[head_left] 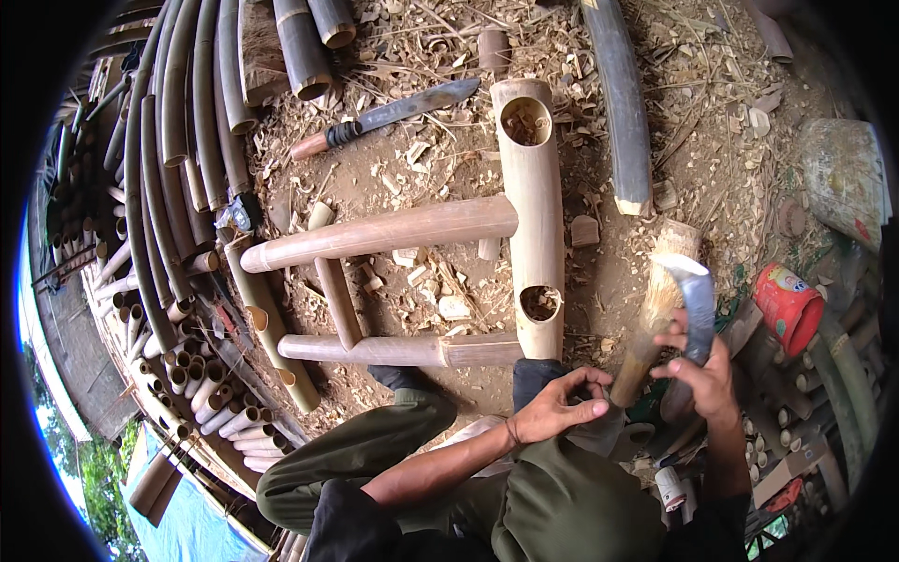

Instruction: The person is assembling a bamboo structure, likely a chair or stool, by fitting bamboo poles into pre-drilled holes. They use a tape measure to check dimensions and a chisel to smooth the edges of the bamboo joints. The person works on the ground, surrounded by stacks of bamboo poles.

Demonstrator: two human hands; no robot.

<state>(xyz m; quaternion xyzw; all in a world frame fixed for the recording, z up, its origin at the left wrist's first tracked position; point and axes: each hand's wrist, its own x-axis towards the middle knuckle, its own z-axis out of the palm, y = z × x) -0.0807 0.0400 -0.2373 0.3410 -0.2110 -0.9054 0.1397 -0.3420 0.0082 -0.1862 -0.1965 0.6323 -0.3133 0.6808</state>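
Note:
My right hand (700,373) holds a short, curved grey-blue piece (698,304) that looks like bamboo, fingers around its lower part. Its pale upper end rests over, or in front of, a shaved light-brown wooden post (655,304); I cannot tell if they touch. Beside the post's lower end, my left hand (565,408) is empty, thumb stretched out and fingers loosely bent. Ahead on the ground lies a bamboo frame: a thick pale upright (536,211) with two round holes, and two long rails (384,232) running left to a notched bamboo piece (267,323).
A large knife (393,114) with a wooden handle lies beyond the frame among wood chips. Long bamboo poles (178,94) are stacked at left, cut tubes (225,403) below them. A dark pole (618,108) lies at the far right, with a red container (787,304) and a bucket (843,183) nearby.

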